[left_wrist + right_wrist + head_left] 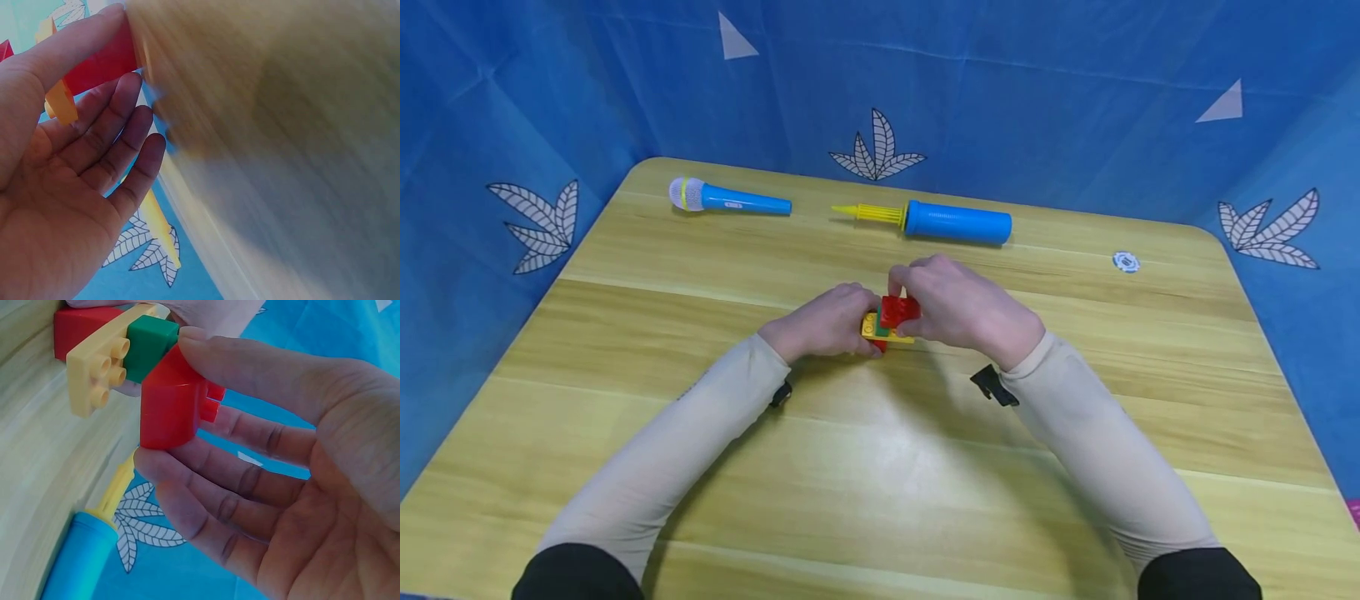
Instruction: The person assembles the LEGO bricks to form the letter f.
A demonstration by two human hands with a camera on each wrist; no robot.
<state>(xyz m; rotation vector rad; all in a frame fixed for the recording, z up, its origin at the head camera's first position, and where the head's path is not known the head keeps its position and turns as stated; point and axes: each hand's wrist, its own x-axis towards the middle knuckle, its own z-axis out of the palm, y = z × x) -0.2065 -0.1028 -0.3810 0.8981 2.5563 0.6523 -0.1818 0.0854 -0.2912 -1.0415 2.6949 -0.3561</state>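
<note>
A small stack of toy building blocks stands on the table between the two hands. Its bottom is a red block [103,65], which my left hand [827,321] grips between thumb and fingers. Above that lies a flat yellow plate block [81,387] with its studs showing, and a green block [152,347] sits on the plate. My right hand [966,308] pinches another red block [172,409], with a sloped side, at the top of the green one. Whether these two are joined I cannot tell.
Toward the back of the wooden table [865,483] lie a blue toy microphone [741,201] and a blue hand pump [958,222] with a yellow nozzle. A round blue-and-white chip [1126,262] rests at the right. A blue patterned cloth [1000,100] hangs behind the table.
</note>
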